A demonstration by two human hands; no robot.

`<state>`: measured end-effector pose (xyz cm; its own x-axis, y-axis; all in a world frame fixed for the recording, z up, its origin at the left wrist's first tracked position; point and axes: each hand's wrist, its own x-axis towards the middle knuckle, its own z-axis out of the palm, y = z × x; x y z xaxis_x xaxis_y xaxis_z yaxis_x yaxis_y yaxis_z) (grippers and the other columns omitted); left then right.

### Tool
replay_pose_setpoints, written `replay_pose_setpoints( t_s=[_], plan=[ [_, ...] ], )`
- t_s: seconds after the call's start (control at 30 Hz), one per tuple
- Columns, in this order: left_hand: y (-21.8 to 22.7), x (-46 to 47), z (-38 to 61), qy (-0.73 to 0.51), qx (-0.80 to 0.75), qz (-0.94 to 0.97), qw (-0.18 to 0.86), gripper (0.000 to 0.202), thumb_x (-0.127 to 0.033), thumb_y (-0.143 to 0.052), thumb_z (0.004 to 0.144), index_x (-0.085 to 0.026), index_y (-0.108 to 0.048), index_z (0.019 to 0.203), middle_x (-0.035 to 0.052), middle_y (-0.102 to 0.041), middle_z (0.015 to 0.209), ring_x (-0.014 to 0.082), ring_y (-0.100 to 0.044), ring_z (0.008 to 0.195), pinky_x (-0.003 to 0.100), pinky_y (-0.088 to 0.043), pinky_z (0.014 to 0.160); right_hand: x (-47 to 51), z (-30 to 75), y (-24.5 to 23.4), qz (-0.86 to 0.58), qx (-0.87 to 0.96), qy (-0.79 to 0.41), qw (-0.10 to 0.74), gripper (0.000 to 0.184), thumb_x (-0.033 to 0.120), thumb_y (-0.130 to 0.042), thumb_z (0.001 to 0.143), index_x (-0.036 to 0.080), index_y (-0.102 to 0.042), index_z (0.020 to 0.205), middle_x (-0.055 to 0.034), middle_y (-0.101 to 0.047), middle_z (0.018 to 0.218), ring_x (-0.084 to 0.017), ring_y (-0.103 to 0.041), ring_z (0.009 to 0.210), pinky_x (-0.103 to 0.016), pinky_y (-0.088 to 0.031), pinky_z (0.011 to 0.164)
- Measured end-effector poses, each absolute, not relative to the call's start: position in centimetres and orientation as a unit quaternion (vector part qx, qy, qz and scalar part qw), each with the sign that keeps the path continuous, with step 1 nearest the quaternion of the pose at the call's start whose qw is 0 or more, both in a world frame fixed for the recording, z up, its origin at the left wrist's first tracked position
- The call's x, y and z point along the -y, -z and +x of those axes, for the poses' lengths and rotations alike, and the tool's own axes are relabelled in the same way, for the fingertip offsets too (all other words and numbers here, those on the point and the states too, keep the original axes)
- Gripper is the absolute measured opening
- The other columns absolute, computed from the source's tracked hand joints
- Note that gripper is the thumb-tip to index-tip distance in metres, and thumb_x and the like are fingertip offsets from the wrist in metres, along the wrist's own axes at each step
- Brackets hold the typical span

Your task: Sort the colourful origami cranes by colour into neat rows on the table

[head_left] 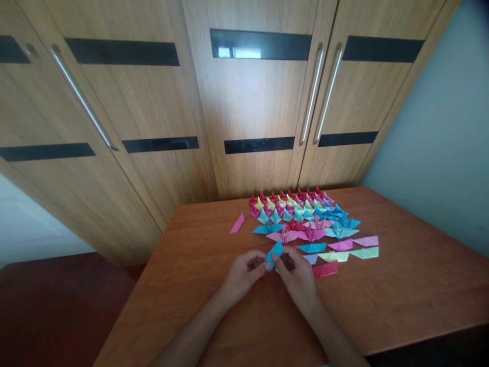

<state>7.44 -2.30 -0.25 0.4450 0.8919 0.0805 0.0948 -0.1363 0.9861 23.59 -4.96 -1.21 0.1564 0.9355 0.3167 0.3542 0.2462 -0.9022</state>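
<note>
Between my two hands is a small folded piece of blue paper (274, 253), held tilted above the table. My left hand (244, 272) pinches its left side, thumb on top. From the other side my right hand (296, 275) grips it between thumb and fingers. Just beyond and right of my right hand lie flat folded paper strips, among them a blue one (312, 247), a yellow-green one (336, 256) and a red one (326, 269). Part of a pale purple piece (310, 258) shows beside my right hand, which partly hides it.
Several rows of folded paper cranes (286, 214) in red, yellow, pink and blue stand at the back of the wooden table (183, 285). One pink folded strip (237, 224) lies apart on their left. Behind the table rises a wooden wardrobe (248, 102); a pale wall (439, 142) borders the right.
</note>
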Motion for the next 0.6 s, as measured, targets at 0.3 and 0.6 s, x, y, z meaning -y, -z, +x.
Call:
replay_pose_setpoints(
  t_s=[0.3,0.6],
  plan=[
    [-0.2,2.9,7.5,-0.322,-0.417,0.699,0.483,0.024,-0.035,-0.055,0.084,-0.016,-0.067,0.077,0.0023,-0.065,0.069,0.0134,-0.055,0.063,0.022,-0.040,0.060,5.7,25.7,1.2,-0.537,0.516,-0.355,0.565,0.033,0.049,-0.057,0.082,0.017,-0.062,0.078,-0.0008,-0.060,0.065,-0.015,-0.054,0.060,-0.024,-0.045,0.054],
    [-0.7,2.8,7.2,-0.366,-0.470,0.668,0.447,0.025,-0.037,-0.053,0.084,-0.016,-0.064,0.075,0.0018,-0.064,0.067,0.0136,-0.054,0.061,0.022,-0.041,0.058,8.3,39.0,1.4,-0.739,0.361,-0.185,0.538,0.053,0.058,-0.062,0.071,0.014,-0.063,0.101,-0.0090,-0.070,0.081,-0.022,-0.064,0.070,-0.026,-0.047,0.057]
  ],
)
